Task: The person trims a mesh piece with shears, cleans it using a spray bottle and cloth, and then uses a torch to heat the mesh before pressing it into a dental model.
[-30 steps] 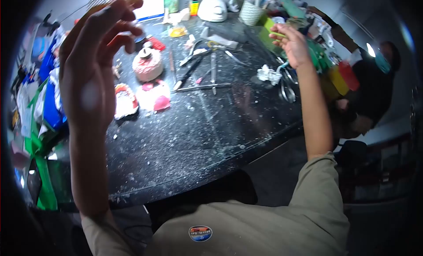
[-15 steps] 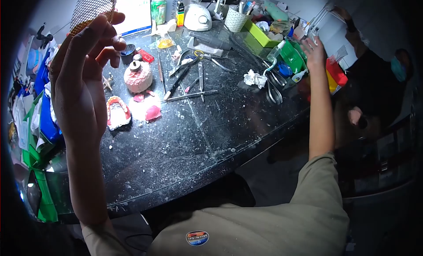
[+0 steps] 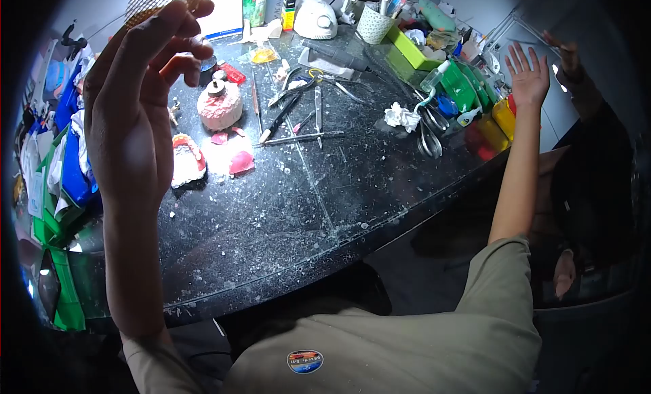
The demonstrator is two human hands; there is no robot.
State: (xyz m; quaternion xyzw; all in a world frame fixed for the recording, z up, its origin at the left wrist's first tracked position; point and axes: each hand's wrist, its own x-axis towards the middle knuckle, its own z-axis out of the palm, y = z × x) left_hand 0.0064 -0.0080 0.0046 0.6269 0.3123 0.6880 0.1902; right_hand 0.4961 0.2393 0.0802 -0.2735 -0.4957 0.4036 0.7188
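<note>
My left hand [image 3: 132,123] is raised at the left, its fingers closed on a piece of metal mesh [image 3: 159,2], whose upper part is cut off by the frame's edge. Stretched out to the far right, my right hand [image 3: 529,79] has its fingers spread and holds nothing. Near it are a yellow container [image 3: 502,117] and some green packaging [image 3: 461,83]. A denture model [image 3: 187,162] lies just right of my left wrist. Beside it are pink wax pieces [image 3: 241,162] and a pink-and-white plaster block [image 3: 219,108] with a metal knob on top.
Pliers [image 3: 339,89], a knife [image 3: 279,119] and slim metal tools lie mid-bench. Crumpled tissue [image 3: 401,117] sits beside shiny metal handles [image 3: 430,133]. Behind are a white device [image 3: 316,20], a pen cup [image 3: 373,24] and a lime tray [image 3: 413,49]. Another person's hand [image 3: 564,51] is raised at right.
My right hand has lifted away from the green packaging and spread its fingers. The other person has shifted, with a raised hand now closer to mine. My left hand keeps the mesh.
</note>
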